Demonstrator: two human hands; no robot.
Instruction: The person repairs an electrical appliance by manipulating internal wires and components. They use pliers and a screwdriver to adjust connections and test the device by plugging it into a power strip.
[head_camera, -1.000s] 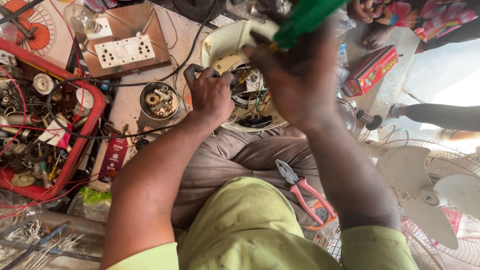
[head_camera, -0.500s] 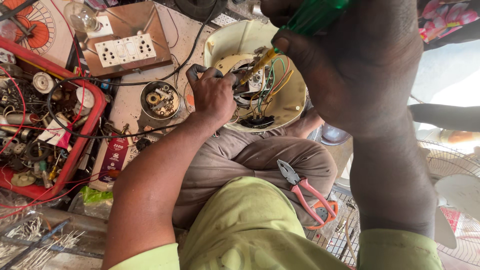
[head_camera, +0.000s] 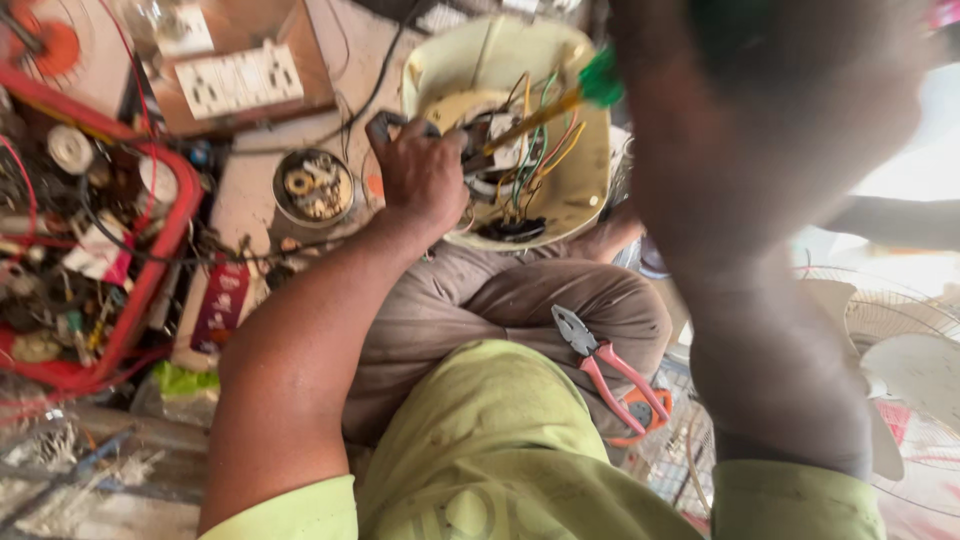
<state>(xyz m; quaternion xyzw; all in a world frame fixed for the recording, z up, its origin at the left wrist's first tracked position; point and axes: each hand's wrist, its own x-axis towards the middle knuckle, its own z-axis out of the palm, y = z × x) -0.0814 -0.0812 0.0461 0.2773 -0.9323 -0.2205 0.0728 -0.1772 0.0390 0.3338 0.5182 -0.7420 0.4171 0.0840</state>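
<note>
Clearly a repair at close quarters: a cream-coloured fan housing (head_camera: 570, 190) is sitting open in the upper middle of the frame, propped against the person's knees, its coloured wires (head_camera: 535, 160) and motor parts showing inside
Left hand: the left hand (head_camera: 420, 175) is closing firmly around the dark parts at the housing's left rim, fingers curled over, steadying the shell
Right hand: the right hand (head_camera: 760, 110) is filling the upper right of the frame, large and blurred, wrapped tight around the green handle of a screwdriver (head_camera: 560, 100); the shaft is slanting down and left into the wiring
Doing it well: as I judge it, the tip should be seating squarely before any turning, with the left hand keeping the shell from rocking on the lap, and the loose wires staying clear of the blade
Blur: the tip's exact landing point is too smeared to tell
Pliers: red-handled pliers (head_camera: 610, 365) are lying on the right thigh, lower middle, well apart from both hands
Left side clutter: a red tray (head_camera: 150, 280) of spools and small parts is crowding the left edge; a round tin (head_camera: 313, 186) of screws is sitting just left of the left hand; a white socket board (head_camera: 238, 82) is lying at upper left
Right side: a white fan blade and wire guard (head_camera: 900, 350) are lying at the right edge
In the way: the right forearm is hiding much of the housing's right side, and the wires are crossing the shaft's path
</note>
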